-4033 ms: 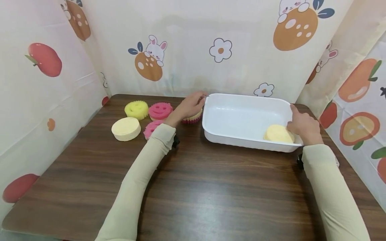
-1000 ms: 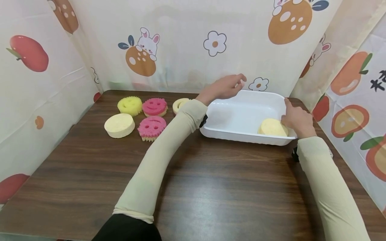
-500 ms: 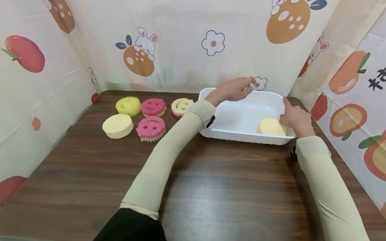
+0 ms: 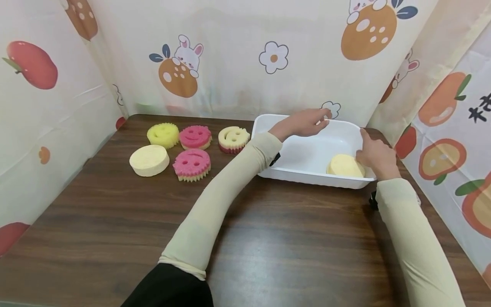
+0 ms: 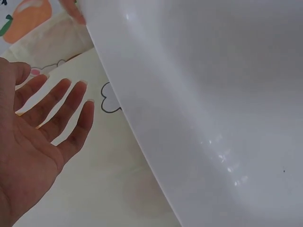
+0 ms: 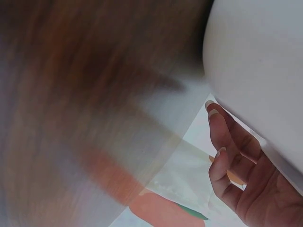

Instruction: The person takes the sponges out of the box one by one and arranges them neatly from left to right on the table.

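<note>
A white rectangular tray (image 4: 307, 175) lies at the back right of the table in the head view. My right hand (image 4: 377, 155) grips its right rim, thumb on the inner side; in the right wrist view the fingers (image 6: 221, 130) bend along the outside of the wall. Near that thumb a plain cream round sponge (image 4: 345, 166) sits in the tray's front right corner. My left hand (image 4: 303, 123) is above the tray's back part, holding nothing. Its fingers (image 5: 61, 109) are loosely bent and apart from the rim in the left wrist view.
Left of the tray lie a yellow smiley sponge (image 4: 163, 135), two pink smiley sponges (image 4: 195, 136), a cream-topped smiley sponge (image 4: 233, 138) and a plain cream round sponge (image 4: 149, 160). A printed curtain (image 4: 230, 64) stands right behind the dark wooden table (image 4: 115, 234).
My left hand has moved right from the tray's left back corner to above its back part, uncovering the cream-topped smiley sponge. My right hand stays on the right rim.
</note>
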Available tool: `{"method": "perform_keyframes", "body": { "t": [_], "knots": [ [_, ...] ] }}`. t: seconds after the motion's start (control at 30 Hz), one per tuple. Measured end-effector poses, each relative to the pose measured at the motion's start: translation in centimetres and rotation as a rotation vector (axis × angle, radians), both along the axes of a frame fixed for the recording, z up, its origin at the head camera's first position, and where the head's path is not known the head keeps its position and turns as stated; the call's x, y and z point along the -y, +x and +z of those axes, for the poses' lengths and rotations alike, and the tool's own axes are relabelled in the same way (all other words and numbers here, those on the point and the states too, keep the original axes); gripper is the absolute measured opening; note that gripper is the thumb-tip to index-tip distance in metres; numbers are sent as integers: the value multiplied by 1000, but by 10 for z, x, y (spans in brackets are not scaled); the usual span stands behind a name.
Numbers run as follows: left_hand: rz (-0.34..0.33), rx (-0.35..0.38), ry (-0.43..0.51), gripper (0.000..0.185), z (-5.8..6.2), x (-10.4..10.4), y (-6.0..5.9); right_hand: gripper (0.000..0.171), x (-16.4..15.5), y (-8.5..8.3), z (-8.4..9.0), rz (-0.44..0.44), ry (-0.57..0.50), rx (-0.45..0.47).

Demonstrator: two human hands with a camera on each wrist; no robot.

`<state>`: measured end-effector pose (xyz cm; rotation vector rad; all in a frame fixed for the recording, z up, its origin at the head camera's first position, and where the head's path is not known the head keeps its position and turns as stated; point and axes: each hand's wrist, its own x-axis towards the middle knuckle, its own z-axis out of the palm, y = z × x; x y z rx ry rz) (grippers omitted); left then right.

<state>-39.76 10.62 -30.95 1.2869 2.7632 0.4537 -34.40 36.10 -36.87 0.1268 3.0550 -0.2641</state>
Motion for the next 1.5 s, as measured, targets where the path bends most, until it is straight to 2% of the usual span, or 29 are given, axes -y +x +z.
{"method": "perform_keyframes", "body": {
  "t": [0.23,0.5,0.8,1.0,1.27,1.5],
  "knots": [
    [-14,36,6,41,-7,-11,-5,82,-2,-1,2,-6,0,-6],
    [-12,124,-22,50,-16,-19,-2,82,-2,-2,-1,-14,-4,6],
    [-15,126,-54,52,-28,-24,-2,82,0,-1,1,-10,5,5],
    [-46,136,-71,51,-36,-31,-2,82,2,0,0,-1,14,-5],
    [-57,125,-64,53,-39,-39,-2,81,2,0,1,-2,26,-21],
    [-61,137,-110,54,-41,-44,-1,81,1,0,0,-9,23,-11]
  ]
}}
